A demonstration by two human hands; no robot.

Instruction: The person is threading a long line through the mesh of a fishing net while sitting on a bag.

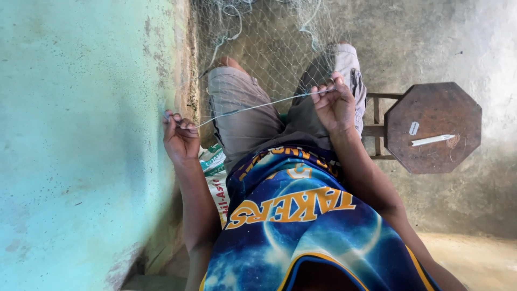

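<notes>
While seated, both hands (left hand (pixel 181 136), right hand (pixel 333 103)) stretch cord (pixel 253 107).

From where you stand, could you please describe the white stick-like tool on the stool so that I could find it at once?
Look to the person's right for the dark octagonal wooden stool on the concrete floor. On its top lies the slim white tool, long and pointed. Beside it sits only a small white tag, short and squarish, so the tool is the long thin one.
</notes>
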